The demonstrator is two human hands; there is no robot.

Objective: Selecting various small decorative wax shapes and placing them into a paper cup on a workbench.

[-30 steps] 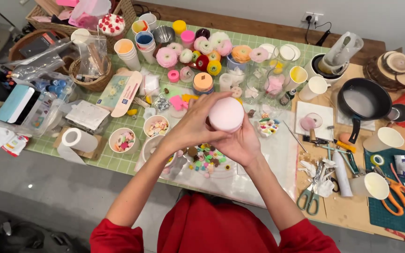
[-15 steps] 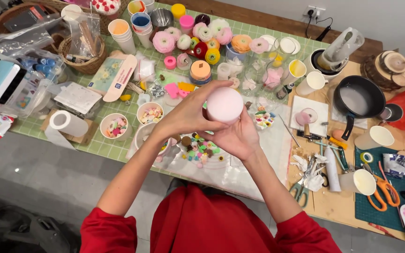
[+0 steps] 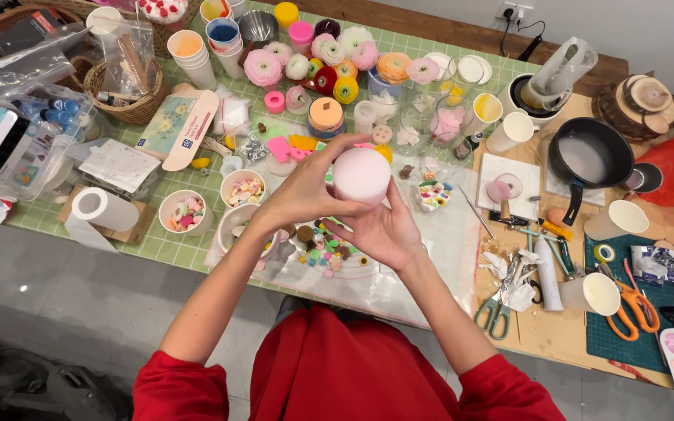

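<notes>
A round pale pink candle [image 3: 361,175] is held up above the craft table between both hands. My left hand [image 3: 303,189] wraps its left side with the fingers curled over the top edge. My right hand [image 3: 381,231] cups it from below and the right, palm up. Under the hands lie several small coloured decorations [image 3: 328,253] on a clear plastic sheet [image 3: 438,257]. Small white bowls of coloured bits [image 3: 242,189] stand just left of my left hand.
Flower-shaped candles [image 3: 329,58] and coloured cups [image 3: 196,54] crowd the back of the green checked mat. A black pan [image 3: 589,156], scissors [image 3: 495,312], orange pliers [image 3: 638,304] and white cups stand at the right. A paper roll [image 3: 103,209] and a basket [image 3: 122,86] sit left.
The view has shifted so the table sits higher in frame. Both hands keep hold of the pink candle; the left hand's fingers have slid a little around its top.
</notes>
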